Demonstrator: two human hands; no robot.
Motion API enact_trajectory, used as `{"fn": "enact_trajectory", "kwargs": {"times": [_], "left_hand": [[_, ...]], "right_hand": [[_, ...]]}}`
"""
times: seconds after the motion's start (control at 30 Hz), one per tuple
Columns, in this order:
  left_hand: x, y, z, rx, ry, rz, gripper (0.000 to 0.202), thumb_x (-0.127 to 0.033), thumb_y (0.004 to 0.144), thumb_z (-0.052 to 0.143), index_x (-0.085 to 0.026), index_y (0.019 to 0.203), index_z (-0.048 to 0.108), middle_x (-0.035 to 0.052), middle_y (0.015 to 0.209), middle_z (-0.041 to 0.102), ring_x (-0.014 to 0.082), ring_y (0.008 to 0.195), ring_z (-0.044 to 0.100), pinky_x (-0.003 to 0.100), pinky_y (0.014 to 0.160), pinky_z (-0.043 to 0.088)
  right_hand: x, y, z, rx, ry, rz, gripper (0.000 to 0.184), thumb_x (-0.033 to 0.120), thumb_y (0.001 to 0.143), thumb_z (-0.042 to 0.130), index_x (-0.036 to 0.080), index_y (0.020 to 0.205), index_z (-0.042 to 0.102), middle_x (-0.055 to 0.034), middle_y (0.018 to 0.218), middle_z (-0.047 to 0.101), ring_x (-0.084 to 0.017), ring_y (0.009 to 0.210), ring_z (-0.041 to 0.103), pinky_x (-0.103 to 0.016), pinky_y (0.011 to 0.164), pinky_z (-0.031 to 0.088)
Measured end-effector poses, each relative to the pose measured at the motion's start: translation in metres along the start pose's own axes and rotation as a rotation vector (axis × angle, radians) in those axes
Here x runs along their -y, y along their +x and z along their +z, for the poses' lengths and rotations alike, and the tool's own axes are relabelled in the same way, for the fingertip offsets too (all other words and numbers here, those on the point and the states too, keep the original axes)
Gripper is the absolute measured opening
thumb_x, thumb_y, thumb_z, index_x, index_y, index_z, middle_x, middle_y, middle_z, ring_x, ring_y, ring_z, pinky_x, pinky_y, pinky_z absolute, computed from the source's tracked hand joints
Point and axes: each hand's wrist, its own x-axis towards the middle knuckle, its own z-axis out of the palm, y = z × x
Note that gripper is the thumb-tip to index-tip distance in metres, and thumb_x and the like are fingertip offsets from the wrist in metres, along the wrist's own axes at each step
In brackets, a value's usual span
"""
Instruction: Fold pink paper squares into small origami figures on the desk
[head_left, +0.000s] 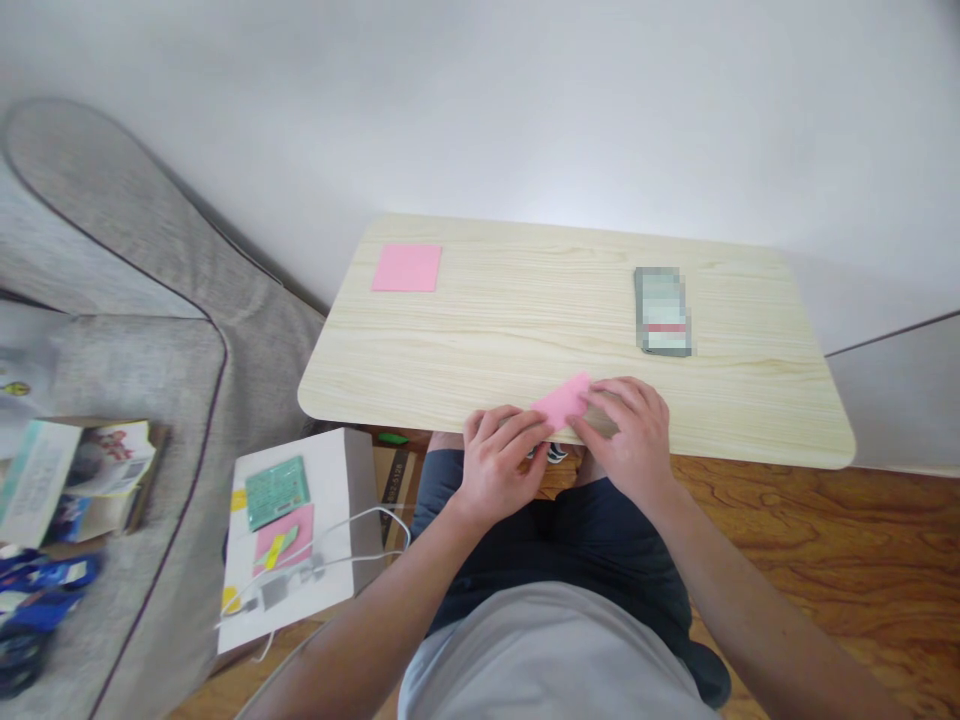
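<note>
A small piece of pink paper (562, 400), which looks folded, lies slanted at the front edge of the pale wooden table (480, 320). My left hand (504, 455) grips its lower left end, fingers bent over the top. At the other end, my right hand (626, 430) pinches the paper's right side between thumb and fingers. Parts of the paper are covered by my fingertips. Further back on the left of the table rests a flat pink paper square (407, 268).
A phone (663, 311), its screen blurred, lies right of centre on the table. To the left, a white box (337, 600) carries a green packet (277, 492), pink paper and a white cable (360, 558). A grey sofa (187, 400) stands beyond, with an open carton (45, 480) on it.
</note>
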Motion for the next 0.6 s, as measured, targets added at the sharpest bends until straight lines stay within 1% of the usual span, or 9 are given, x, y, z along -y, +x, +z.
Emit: {"fn": "enact_trajectory", "kwargs": {"times": [0.1,0.2,0.4,0.6], "left_hand": [[0.0,0.001,-0.001,0.003,-0.012,0.013,0.019,-0.024,0.091,0.071,-0.033,0.107,0.077,-0.0026,0.118,0.079,0.0232,0.115,0.065,0.046,0.103,0.041],[-0.002,0.002,-0.002,0.014,-0.015,0.012,0.017,-0.024,0.091,0.071,-0.032,0.104,0.077,-0.0021,0.115,0.079,0.0227,0.113,0.065,0.045,0.103,0.041],[-0.006,0.007,-0.004,0.011,-0.015,-0.017,0.014,-0.03,0.092,0.072,-0.031,0.105,0.077,-0.0008,0.116,0.079,0.0233,0.115,0.064,0.045,0.103,0.041],[-0.007,0.012,-0.004,0.008,0.021,-0.046,0.009,-0.031,0.093,0.071,-0.031,0.1,0.078,-0.0004,0.112,0.078,0.0234,0.113,0.063,0.045,0.102,0.04]], "right_hand": [[-0.003,0.001,0.001,0.009,0.053,-0.054,0.019,0.038,0.092,0.074,0.03,0.109,0.077,-0.0037,0.12,0.074,-0.028,0.12,0.059,-0.049,0.106,0.042],[-0.005,0.0,0.002,0.026,0.081,-0.07,0.014,0.036,0.092,0.073,0.03,0.104,0.078,-0.0029,0.117,0.076,-0.027,0.116,0.06,-0.049,0.104,0.043],[-0.004,0.0,0.001,0.052,0.097,-0.072,0.012,0.036,0.095,0.071,0.03,0.102,0.079,-0.002,0.113,0.079,-0.027,0.114,0.062,-0.049,0.103,0.044],[-0.001,-0.001,-0.004,0.078,0.081,-0.075,0.012,0.035,0.094,0.071,0.03,0.101,0.079,-0.0016,0.116,0.078,-0.027,0.117,0.063,-0.049,0.105,0.043]]}}
